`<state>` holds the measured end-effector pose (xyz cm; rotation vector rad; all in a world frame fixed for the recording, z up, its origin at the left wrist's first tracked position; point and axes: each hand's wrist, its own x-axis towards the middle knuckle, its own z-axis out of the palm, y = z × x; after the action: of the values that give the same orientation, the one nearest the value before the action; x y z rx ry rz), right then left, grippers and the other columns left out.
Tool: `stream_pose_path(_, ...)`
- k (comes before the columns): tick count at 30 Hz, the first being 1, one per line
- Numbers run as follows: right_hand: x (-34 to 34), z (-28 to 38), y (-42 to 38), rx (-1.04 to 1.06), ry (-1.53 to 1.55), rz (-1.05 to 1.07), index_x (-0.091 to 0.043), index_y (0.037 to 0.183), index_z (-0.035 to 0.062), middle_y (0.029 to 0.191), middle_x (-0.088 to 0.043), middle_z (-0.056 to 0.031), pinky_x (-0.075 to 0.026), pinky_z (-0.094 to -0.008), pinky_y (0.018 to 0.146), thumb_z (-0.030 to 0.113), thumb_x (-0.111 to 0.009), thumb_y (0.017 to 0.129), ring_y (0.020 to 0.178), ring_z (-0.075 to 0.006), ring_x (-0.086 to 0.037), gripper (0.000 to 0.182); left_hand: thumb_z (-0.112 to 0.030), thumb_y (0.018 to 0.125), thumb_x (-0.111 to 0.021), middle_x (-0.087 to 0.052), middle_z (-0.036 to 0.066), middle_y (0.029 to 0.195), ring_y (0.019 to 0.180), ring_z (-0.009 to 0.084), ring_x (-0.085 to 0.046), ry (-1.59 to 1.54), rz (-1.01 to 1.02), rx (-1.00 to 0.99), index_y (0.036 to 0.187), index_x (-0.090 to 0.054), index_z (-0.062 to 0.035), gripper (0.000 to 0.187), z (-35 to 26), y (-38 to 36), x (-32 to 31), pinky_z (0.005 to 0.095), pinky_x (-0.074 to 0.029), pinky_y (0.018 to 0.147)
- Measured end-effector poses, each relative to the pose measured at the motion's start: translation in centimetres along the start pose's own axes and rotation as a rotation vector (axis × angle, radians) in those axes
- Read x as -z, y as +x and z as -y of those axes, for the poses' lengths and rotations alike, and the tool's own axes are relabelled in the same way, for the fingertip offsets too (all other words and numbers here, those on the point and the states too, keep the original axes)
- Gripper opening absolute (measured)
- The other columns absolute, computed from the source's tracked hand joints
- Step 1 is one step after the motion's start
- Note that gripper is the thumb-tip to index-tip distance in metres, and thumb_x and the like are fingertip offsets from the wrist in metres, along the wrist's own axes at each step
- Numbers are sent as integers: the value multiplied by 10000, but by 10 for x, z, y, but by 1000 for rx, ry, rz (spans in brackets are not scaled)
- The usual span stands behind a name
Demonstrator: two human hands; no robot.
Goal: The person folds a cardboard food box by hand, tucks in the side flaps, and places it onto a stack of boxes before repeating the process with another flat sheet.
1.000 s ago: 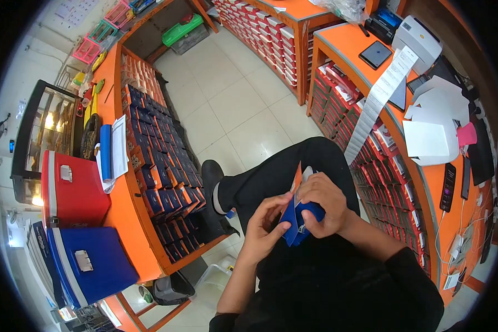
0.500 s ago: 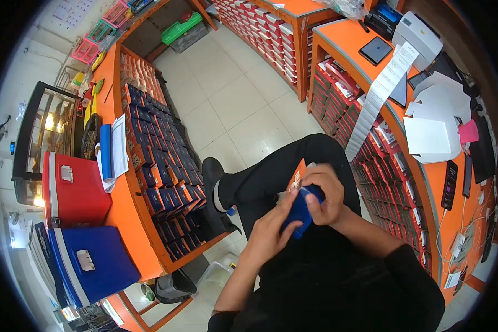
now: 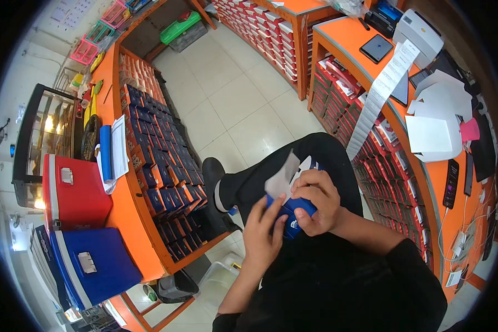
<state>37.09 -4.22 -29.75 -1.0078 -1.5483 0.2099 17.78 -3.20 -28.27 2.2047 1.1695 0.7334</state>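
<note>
Over my lap is a small blue cardboard box [image 3: 297, 209], with a pale grey-white flap [image 3: 282, 178] standing up at its upper left and a little white print on its side. My right hand [image 3: 320, 203] grips the box from the right, its fingers curled over the upper edge and the thumb across the blue face. From the lower left, my left hand [image 3: 264, 229] holds the box's left side, fingertips at the base of the flap. Part of the box is hidden behind my fingers.
Blue boxes [image 3: 160, 149] fill a shelf under the left orange counter, which carries a red cooler [image 3: 77, 191] and a blue cooler [image 3: 97, 265]. At right, another orange counter holds a label printer [image 3: 418, 36], a long paper strip [image 3: 379, 97] and a white open carton [image 3: 434, 135].
The orange printed face that stood up at the box has gone from sight, and a pale flap now shows there. My left hand has moved slightly down and its fingers have shifted.
</note>
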Motion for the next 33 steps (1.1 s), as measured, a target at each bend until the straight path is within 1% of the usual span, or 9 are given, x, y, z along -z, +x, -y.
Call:
stream_pose_path(6,-8,3,6,49,8,-47,-642,1009,-2,1018,-591,-188,-521,-405,750,212,-688,848,868,-321,-616,272,-90,704,-864,-490,293,1489,1310,434,-544,-67,-11,-145,1537,-334,2,992,1,-10,-17,480,-418,1100)
stream_pose_path(11,20,2,30,44,-177,-24,-637,1075,-14,1127,-580,-215,-480,-455,883,308,-631,946,1024,-346,-590,347,-199,833,-844,-550,213,1410,1301,337,-563,-201,-277,-9,1417,-416,-22,745,28,-26,-11,444,-443,1087)
stream_pose_path(14,40,-18,35,-350,-179,-110,-647,1116,-26,1161,-581,-177,-453,-393,899,235,-443,1067,1025,-283,-573,335,-330,940,-762,-547,170,1405,1292,287,-564,-830,-426,223,1458,-398,-27,702,57,-28,8,420,-460,1086)
stream_pose_path(17,38,-26,26,-900,1076,54,-563,1370,-14,1381,-537,-132,-485,-322,947,362,-458,1088,1070,-189,-609,481,-422,1010,-655,-544,143,1413,1284,263,-570,-1240,-460,320,1497,-372,-30,687,71,-31,8,403,-469,1090)
stream_pose_path(19,36,-11,20,-746,1067,274,-477,1479,6,1553,-388,-195,-500,-403,1041,437,-431,1090,1299,-273,-551,583,-439,1045,-583,-554,128,1404,1276,246,-575,-1423,-377,441,1528,-359,-43,663,79,-36,-1,404,-474,1096)
stream_pose_path(24,14,-13,26,-128,617,387,-567,1396,42,1568,-322,-192,-549,-344,951,319,-774,930,1401,-314,-453,580,-446,1047,-572,-558,124,1403,1274,252,-578,-1481,-359,585,1528,-374,-55,651,84,-45,-7,410,-481,1093)
stream_pose_path(27,10,-6,23,-310,690,359,-586,1265,37,1548,-330,-190,-557,-322,919,214,-839,874,1358,-298,-491,498,-465,1034,-589,-548,124,1420,1286,255,-572,-1432,-397,575,1540,-359,-57,689,88,-49,-6,419,-479,1099)
stream_pose_path(29,-2,-9,10,-605,732,-7,-555,1190,29,1524,-343,-190,-531,-360,977,171,-822,882,1334,-285,-504,432,-459,1034,-594,-531,122,1445,1294,247,-564,-1406,-413,424,1556,-332,-54,710,89,-52,-4,411,-475,1102)
stream_pose_path(33,-13,-11,1,-422,565,112,-459,1425,-53,1534,-322,-211,-490,-397,1046,375,-726,961,1373,-312,-462,686,-463,1027,-607,-560,92,1366,1246,224,-569,-1203,-533,509,1483,-411,-86,623,85,-47,-7,418,-485,1062)
